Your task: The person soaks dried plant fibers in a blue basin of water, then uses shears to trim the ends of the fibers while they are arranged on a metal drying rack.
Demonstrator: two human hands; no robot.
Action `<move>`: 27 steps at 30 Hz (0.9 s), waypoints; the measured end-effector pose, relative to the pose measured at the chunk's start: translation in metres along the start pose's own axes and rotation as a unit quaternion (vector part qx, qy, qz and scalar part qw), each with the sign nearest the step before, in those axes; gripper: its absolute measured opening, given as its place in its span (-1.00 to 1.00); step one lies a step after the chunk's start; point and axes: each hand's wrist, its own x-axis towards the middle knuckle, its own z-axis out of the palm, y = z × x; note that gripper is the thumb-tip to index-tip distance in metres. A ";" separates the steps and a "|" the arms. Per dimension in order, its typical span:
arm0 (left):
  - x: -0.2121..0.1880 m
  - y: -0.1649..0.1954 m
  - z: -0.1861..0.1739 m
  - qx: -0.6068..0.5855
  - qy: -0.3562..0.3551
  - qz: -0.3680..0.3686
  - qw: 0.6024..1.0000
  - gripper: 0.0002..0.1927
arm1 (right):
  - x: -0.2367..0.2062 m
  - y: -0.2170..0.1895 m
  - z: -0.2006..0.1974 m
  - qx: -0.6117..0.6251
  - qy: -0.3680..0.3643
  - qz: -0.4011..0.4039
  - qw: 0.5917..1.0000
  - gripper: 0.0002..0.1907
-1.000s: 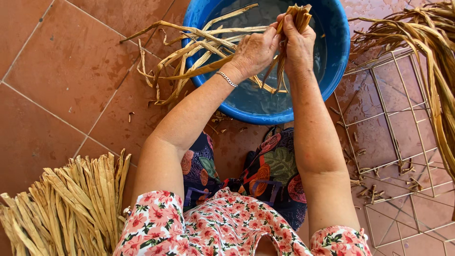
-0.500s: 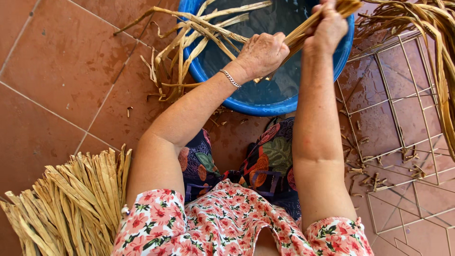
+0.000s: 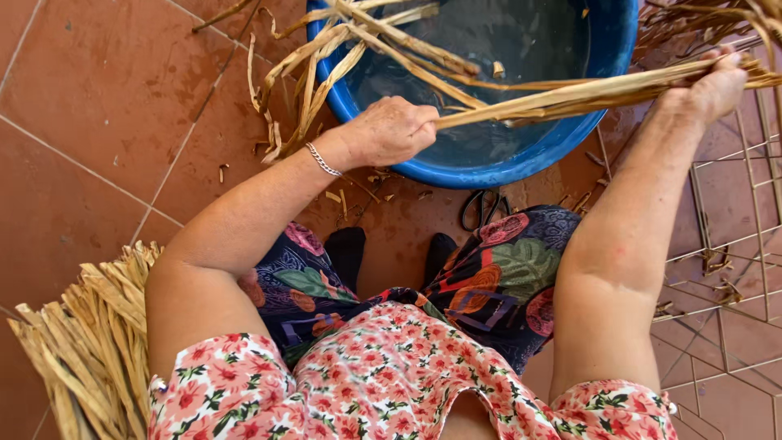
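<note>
My left hand (image 3: pixel 393 130) is closed around one end of a bundle of wet straw strips (image 3: pixel 562 95) just over the near rim of a blue basin (image 3: pixel 505 167). At the upper right, beyond the basin's edge, my right hand (image 3: pixel 710 81) grips the other end of that bundle, so the strips stretch nearly level between the two hands. More loose strips (image 3: pixel 326 57) hang over the basin's left rim and trail into the water. A thin silver bracelet (image 3: pixel 323 160) is on my left wrist.
A pile of dry straw strips (image 3: pixel 90 342) lies on the red tile floor at the lower left. Black scissors (image 3: pixel 482 208) rest on the floor by my feet. A wire grid rack (image 3: pixel 733 244) lies at the right, with more straw (image 3: pixel 717 16) above it.
My right hand has pulled the bundle out of the basin and swung it to the right. My left hand slid along the strips toward the near rim, so the bundle now stretches between them.
</note>
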 end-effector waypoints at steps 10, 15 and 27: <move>-0.043 -0.050 -0.036 0.085 0.003 -0.178 0.980 -0.82 | 0.016 -0.032 -0.036 -0.165 -0.002 -0.017 0.986 -0.91; 0.009 -0.065 -0.002 0.164 -0.022 -0.168 0.972 -0.77 | 0.014 -0.037 -0.032 -0.239 -0.119 0.012 0.964 -0.89; 0.048 -0.077 0.111 0.074 -0.193 -0.318 0.925 -0.40 | -0.019 0.000 -0.006 -0.236 -0.277 0.013 0.931 -0.86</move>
